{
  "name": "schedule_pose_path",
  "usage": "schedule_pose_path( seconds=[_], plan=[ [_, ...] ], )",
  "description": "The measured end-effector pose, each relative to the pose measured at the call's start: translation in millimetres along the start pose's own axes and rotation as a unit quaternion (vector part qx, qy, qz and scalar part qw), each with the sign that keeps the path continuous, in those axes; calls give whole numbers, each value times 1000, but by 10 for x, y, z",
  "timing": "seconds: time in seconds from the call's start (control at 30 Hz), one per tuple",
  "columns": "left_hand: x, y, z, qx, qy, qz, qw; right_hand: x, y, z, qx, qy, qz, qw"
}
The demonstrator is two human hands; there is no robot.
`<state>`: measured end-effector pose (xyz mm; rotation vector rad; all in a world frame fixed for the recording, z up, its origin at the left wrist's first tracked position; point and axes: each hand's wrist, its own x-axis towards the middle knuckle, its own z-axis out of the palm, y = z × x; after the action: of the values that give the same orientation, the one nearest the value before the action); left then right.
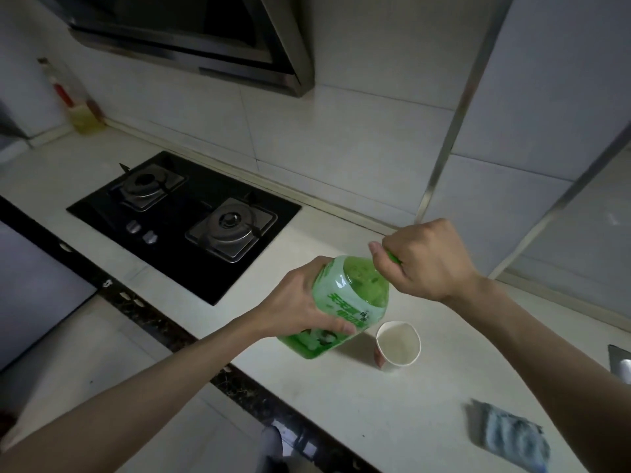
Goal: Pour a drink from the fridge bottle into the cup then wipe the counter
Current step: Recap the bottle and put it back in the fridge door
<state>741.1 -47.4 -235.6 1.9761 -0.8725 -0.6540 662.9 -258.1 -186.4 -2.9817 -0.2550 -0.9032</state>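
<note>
Standing at the far left against the tiled wall was an oil bottle [80, 107] holding yellow liquid. Right of it, a black two-burner gas hob [184, 220] was set into the pale counter [341, 404], beneath a range hood [191, 39].

Right of the hob, the left hand [300, 302] gripped the body of the green drink bottle [341, 308], fingers curled round its far side and thumb pressed on the label near the base. The bottle was held clear of the counter, tilted, with its neck pointing up and to the right.

The right hand [423, 261] was closed over the neck, thumb and curled fingers pinching the green cap [392, 257], of which only an edge was visible.

The paper cup [397, 343] stood upright on the counter, just beside and below the bottle's base, apart from both hands. Its contents could not be determined.

Further right, near the front edge, a grey-blue cloth [512, 435] lay crumpled on the counter, well apart from the cup. A metal object [619, 367] was cut off by the right edge.
</note>
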Motion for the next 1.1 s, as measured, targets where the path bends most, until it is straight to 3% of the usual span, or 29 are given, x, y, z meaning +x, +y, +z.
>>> schedule_pose_path(
  seconds=[0.07, 0.13, 0.2, 0.27, 0.37, 0.5, 0.57, 0.63, 0.7, 0.77, 0.83, 0.9, 1.0, 1.1],
  plan=[
    [8, 52, 128, 14, 50, -4, 999, 10, -46, -24, -23, -24, 106, 994],
    [54, 99, 268, 77, 128, -8, 989, 62, -59, -59, -22, -133, 252, 958],
    [111, 120, 331, 114, 159, -11, 981, 86, -20, -80, -17, -206, 313, 927],
    [160, 138, 262, 54, 122, -19, 991, 56, 10, -132, -10, -178, 286, 941],
    [212, 169, 44, -62, -2, -15, 998, 31, 38, -238, -41, -60, 125, 989],
    [196, 257, -110, -94, -99, 17, 991, 62, 122, -297, -8, 16, -3, 1000],
    [171, 284, -90, -77, -72, 18, 994, 110, 106, -318, -46, 1, 22, 999],
    [142, 328, -4, -10, 16, 16, 1000, 170, 39, -337, -102, -83, 115, 985],
    [132, 333, 79, 71, 101, 30, 992, 166, 3, -265, -55, -144, 235, 960],
    [138, 290, 91, 97, 109, 27, 989, 134, -82, -210, -8, -181, 298, 937],
    [137, 229, 9, 59, 50, -5, 997, 92, -158, -200, -29, -171, 270, 947],
    [138, 159, -121, -31, -37, -16, 999, 89, -175, -226, -82, -119, 182, 973],
    [100, 160, -276, -101, -142, 6, 985, 94, -173, -270, -67, -26, 62, 995],
    [60, 146, -280, -101, -137, 4, 985, 134, -199, -247, -48, -1, 91, 995]
  ],
)
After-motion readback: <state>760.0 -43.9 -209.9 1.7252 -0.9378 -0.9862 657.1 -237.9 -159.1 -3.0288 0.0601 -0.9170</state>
